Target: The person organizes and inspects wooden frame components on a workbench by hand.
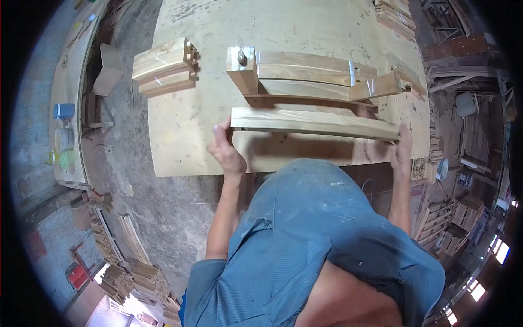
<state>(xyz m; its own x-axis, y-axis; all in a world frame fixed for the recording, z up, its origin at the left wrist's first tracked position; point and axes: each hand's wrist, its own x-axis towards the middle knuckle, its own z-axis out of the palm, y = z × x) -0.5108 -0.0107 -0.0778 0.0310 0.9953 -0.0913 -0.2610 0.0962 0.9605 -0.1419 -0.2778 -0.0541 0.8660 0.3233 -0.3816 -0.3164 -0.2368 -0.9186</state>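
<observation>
A long pale wooden bar [310, 122] is held level above the near part of the plywood table [180, 141]. My left hand [226, 150] grips its left end, and my right hand [402, 150] closes round its right end. Just beyond the bar lies a wooden frame [305, 68] with thick end posts; the left post [242, 71] has a dark hole or knot in its top. The bar casts a shadow on the tabletop. Some fingertips are hidden behind the bar's ends.
Short notched wooden pieces [166, 65] are stacked at the table's left side. More wood strips [396, 19] lie at the far right corner. A side bench on the left carries a blue cup [64, 111]. Timber piles [468, 212] stand on the floor at right.
</observation>
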